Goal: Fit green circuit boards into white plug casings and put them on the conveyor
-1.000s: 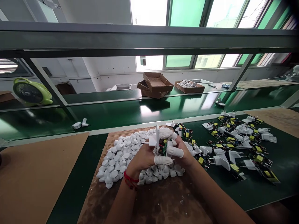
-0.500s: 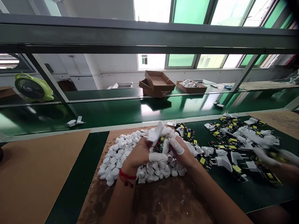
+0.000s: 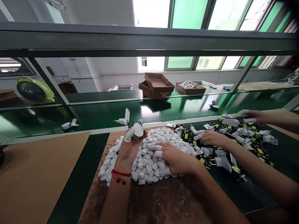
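My left hand (image 3: 129,147), with white finger cots and a red cord at the wrist, is raised over the left side of the pile. It grips a small green circuit board (image 3: 135,137) joined to a white plug piece (image 3: 125,118). A round white cap (image 3: 138,130) lies against the board. My right hand (image 3: 176,158), also in finger cots, rests on the heap of small white caps (image 3: 149,168) with thumb and fingers apart. No cap shows clearly in its grasp; its fingertips are partly among the caps.
A co-worker's two hands (image 3: 211,138) reach in from the right over several circuit boards with white plugs (image 3: 223,161). Brown cardboard (image 3: 44,168) covers the left bench. Behind runs a green belt (image 3: 112,112) with a plug assembly (image 3: 70,124); cardboard trays (image 3: 160,82) stand beyond.
My hands have parted. The left has moved up and left with the circuit board; the right has let go and come down onto the caps. The co-worker's hands have moved over the boards.
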A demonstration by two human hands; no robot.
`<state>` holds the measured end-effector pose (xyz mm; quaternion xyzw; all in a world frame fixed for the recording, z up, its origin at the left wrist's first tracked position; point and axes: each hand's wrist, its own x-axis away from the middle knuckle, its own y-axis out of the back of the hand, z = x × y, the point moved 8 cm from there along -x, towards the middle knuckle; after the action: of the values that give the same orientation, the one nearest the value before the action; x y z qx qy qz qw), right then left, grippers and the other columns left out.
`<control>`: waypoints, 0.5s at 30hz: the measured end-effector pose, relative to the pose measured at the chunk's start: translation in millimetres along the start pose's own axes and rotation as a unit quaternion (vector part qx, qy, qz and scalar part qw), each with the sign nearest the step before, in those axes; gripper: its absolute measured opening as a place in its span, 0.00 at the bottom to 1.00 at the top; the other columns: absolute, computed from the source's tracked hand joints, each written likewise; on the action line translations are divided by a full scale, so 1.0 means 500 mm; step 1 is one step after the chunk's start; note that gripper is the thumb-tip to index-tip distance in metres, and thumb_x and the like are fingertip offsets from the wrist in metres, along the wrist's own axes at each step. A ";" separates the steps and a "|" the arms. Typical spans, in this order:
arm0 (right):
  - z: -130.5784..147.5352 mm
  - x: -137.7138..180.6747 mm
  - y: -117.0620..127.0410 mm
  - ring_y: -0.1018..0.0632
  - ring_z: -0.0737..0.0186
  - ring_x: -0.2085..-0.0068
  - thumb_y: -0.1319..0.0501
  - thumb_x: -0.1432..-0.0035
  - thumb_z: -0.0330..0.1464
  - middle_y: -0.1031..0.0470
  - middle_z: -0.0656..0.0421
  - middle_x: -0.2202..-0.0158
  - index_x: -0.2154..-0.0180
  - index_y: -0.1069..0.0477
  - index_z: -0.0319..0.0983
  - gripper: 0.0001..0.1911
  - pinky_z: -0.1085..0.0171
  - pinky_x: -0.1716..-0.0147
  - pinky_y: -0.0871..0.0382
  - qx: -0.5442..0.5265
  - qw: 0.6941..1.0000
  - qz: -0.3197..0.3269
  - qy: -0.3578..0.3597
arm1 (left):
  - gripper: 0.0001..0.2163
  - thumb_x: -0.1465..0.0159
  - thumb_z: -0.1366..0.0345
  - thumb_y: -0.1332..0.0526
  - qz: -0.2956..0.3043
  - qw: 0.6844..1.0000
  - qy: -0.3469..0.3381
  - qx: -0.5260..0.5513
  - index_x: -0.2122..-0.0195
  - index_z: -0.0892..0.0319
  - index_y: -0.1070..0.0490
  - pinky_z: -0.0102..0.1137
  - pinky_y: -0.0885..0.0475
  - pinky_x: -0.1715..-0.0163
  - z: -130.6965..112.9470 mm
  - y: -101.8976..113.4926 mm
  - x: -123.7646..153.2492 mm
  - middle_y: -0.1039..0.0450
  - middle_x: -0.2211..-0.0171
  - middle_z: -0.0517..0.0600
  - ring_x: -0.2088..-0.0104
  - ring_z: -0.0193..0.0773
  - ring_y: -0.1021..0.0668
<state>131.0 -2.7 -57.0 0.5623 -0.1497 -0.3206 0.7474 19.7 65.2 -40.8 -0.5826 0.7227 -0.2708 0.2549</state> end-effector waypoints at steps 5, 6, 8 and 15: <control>-0.010 0.000 0.015 0.34 0.50 0.43 0.37 0.50 0.23 0.28 0.52 0.48 0.54 0.28 0.41 0.20 0.54 0.46 0.40 0.001 0.999 -0.044 0.002 | 0.28 0.57 0.59 0.25 0.061 0.995 0.014 -0.082 0.54 0.60 0.26 0.35 0.26 0.59 0.012 -0.027 0.012 0.22 0.68 0.50 0.65 0.43 0.21; -0.012 0.000 0.019 0.34 0.50 0.43 0.37 0.49 0.24 0.27 0.53 0.49 0.53 0.28 0.42 0.19 0.54 0.47 0.40 0.004 0.998 -0.056 0.000 | 0.29 0.58 0.58 0.25 0.077 0.992 0.015 -0.095 0.54 0.60 0.26 0.37 0.27 0.57 0.015 -0.033 0.014 0.21 0.67 0.51 0.62 0.45 0.21; -0.017 0.001 0.027 0.32 0.50 0.45 0.36 0.47 0.26 0.26 0.53 0.51 0.53 0.28 0.43 0.18 0.54 0.48 0.40 0.012 0.997 -0.075 -0.004 | 0.30 0.59 0.57 0.25 0.102 0.988 0.012 -0.117 0.54 0.60 0.26 0.40 0.29 0.53 0.020 -0.040 0.018 0.21 0.64 0.53 0.57 0.50 0.22; -0.040 0.001 0.045 0.29 0.52 0.56 0.37 0.41 0.34 0.24 0.53 0.64 0.63 0.24 0.39 0.06 0.56 0.54 0.37 0.057 0.988 -0.129 -0.059 | 0.30 0.66 0.56 0.23 0.086 0.987 0.032 -0.135 0.60 0.57 0.25 0.43 0.31 0.47 0.040 -0.006 0.018 0.22 0.60 0.53 0.48 0.55 0.27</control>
<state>150.2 15.3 -42.5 0.5986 -0.1377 -0.4383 0.6562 33.9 53.7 -53.8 -0.5385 0.8078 -0.1664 0.1728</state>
